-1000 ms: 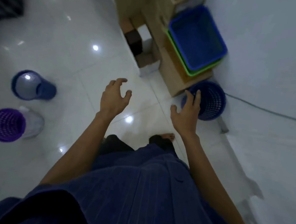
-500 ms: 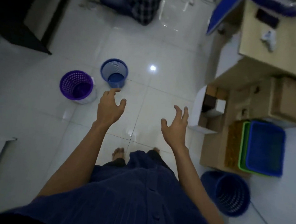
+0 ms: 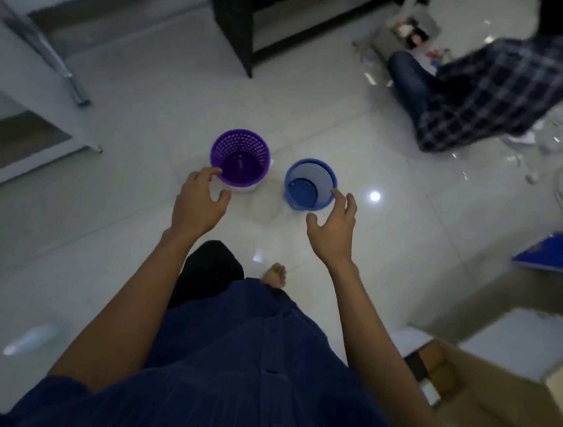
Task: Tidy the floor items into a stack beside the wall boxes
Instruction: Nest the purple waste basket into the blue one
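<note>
1. Head view, task items: purple basket [image 3: 239, 157] and blue basket [image 3: 310, 185] stand upright on the glossy tile floor [image 3: 133, 240], mouths up, side by side w/ a small gap, approx centre of the view. The purple one sits on a white item [image 3: 246, 189], only its edge shows.
2. Head view, hands: left hand [image 3: 200, 202] hangs over the near side of the purple basket, fingers [image 3: 208, 173] spread and loosely curled, holding nothing; tips overlap the rim, contact can't tell. Right hand [image 3: 333, 230] is just beside the blue basket, fingers [image 3: 340, 198] spread, empty; index tip at the rim, touching or not is unclear.
3. Head view, rest: bare foot [image 3: 276, 274] on the floor below the hands. Another person [image 3: 484, 95] in a plaid shirt sits on the floor top right. Open cardboard box [image 3: 481, 404] bottom right, blue panel [image 3: 558, 253] at the right edge, black furniture frame [image 3: 237, 19] up top, blurred white bottle [image 3: 32, 337] lying bottom left.
</note>
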The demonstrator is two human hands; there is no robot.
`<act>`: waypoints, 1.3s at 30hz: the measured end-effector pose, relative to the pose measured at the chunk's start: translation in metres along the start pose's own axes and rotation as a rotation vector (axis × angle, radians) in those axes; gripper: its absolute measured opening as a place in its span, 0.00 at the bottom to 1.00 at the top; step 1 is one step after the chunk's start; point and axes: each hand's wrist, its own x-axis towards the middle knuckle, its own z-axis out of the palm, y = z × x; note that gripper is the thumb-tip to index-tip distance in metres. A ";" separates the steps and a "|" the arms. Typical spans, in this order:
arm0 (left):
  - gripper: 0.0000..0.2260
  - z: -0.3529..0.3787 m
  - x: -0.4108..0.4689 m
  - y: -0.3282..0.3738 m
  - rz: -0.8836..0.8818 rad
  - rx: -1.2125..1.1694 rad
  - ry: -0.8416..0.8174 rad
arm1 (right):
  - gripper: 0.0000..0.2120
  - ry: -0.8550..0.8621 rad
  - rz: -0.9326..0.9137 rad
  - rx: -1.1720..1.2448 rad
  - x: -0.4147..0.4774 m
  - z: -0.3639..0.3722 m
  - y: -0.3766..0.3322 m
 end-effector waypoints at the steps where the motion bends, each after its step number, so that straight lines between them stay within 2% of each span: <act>1: 0.20 -0.004 0.004 -0.003 -0.041 -0.011 0.036 | 0.33 -0.042 -0.036 -0.021 0.018 0.002 -0.008; 8: 0.22 -0.021 0.061 -0.030 -0.251 -0.060 0.120 | 0.32 -0.203 -0.127 -0.113 0.129 0.047 -0.059; 15: 0.21 -0.001 0.169 -0.083 -0.355 -0.084 0.067 | 0.32 -0.268 -0.050 -0.082 0.235 0.136 -0.071; 21: 0.27 0.100 0.305 -0.186 -0.405 -0.063 -0.014 | 0.33 -0.314 0.020 -0.094 0.350 0.281 0.003; 26: 0.36 0.210 0.408 -0.282 -0.455 -0.057 0.024 | 0.44 -0.276 0.085 -0.211 0.436 0.396 0.088; 29: 0.40 0.263 0.440 -0.324 -0.510 -0.080 -0.002 | 0.45 -0.252 0.103 -0.164 0.473 0.440 0.126; 34: 0.36 0.298 0.447 -0.347 -0.431 -0.154 -0.006 | 0.42 -0.272 0.080 -0.212 0.488 0.465 0.147; 39: 0.31 0.258 0.428 -0.312 -0.384 -0.121 0.039 | 0.41 -0.296 0.103 -0.195 0.461 0.424 0.112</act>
